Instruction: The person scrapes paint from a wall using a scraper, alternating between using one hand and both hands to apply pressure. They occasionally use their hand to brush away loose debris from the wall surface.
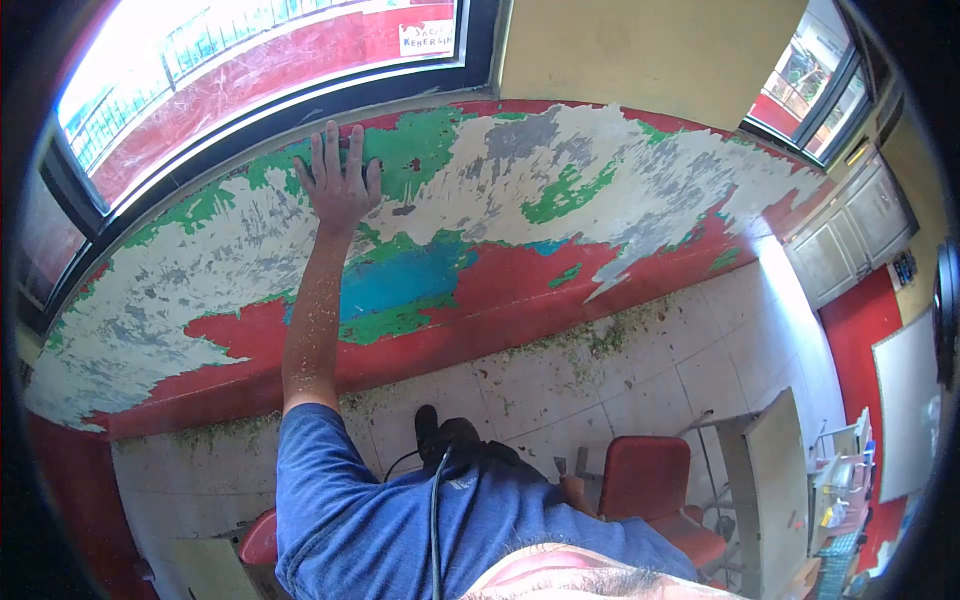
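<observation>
My left hand (pixel 343 190) lies flat against the wall (pixel 540 150) just below the window, fingers spread, holding nothing. Old paint is partly stripped there, leaving white and grey patches among green, blue and red. Small flakes cling to my left forearm. My right hand (pixel 574 492) is low at my side, partly hidden by my body and closed around what looks like a paint scraper (pixel 560 466). Its blade points up, away from the wall surface.
Paint chips (pixel 600 335) litter the tiled floor (pixel 520 400) along the wall's foot. A red chair (pixel 648 478) and a tilted table (pixel 775 480) stand to my right, near a cluttered shelf (pixel 845 490). Another red seat (pixel 260 537) is behind my left side. A dark window frame (pixel 300 110) runs above.
</observation>
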Action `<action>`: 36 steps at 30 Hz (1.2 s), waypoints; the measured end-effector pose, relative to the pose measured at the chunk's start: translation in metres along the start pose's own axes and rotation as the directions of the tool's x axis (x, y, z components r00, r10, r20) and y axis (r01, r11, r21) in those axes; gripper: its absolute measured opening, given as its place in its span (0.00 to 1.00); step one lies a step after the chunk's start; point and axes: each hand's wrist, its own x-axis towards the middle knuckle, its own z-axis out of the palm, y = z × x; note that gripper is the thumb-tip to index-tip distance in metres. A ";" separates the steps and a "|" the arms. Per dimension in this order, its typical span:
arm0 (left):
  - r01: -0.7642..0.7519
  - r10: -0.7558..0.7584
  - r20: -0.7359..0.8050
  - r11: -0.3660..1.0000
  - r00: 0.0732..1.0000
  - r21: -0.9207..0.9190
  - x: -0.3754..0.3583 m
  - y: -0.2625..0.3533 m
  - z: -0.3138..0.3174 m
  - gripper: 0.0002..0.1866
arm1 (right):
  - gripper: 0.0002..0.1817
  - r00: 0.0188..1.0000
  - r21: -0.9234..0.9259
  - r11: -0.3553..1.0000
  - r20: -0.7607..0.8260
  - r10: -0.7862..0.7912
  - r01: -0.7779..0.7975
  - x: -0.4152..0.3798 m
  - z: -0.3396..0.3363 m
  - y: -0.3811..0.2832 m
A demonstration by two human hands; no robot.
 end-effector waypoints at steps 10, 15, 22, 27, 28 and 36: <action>-0.010 0.010 -0.003 1.000 1.000 0.011 0.002 0.002 -0.003 0.27 | 0.13 0.932 -0.632 0.724 -0.011 -0.363 0.275 -0.043 -0.008 -0.032; -0.014 0.014 0.013 1.000 1.000 0.009 0.004 0.005 -0.004 0.28 | 0.13 0.953 -0.310 0.923 -0.123 -0.275 0.227 -0.066 -0.010 -0.048; -0.027 0.028 -0.025 0.999 0.999 0.033 0.003 0.017 -0.003 0.29 | 0.11 0.972 0.507 0.855 -0.126 0.200 -0.110 -0.089 -0.010 -0.056; -0.082 0.060 0.288 0.994 0.956 0.066 -0.101 0.062 0.025 0.29 | 0.10 0.983 0.083 0.996 -0.181 0.036 -0.022 -0.084 0.007 -0.056; -0.118 0.109 0.392 0.993 0.914 -0.002 -0.133 0.072 0.026 0.29 | 0.10 0.978 -0.127 0.990 -0.193 -0.084 0.060 -0.079 0.014 -0.051; 0.157 0.647 0.722 0.762 -0.244 -0.629 -0.420 0.081 -0.079 0.19 | 0.11 0.959 -0.368 0.917 -0.166 -0.231 0.157 -0.089 0.027 -0.020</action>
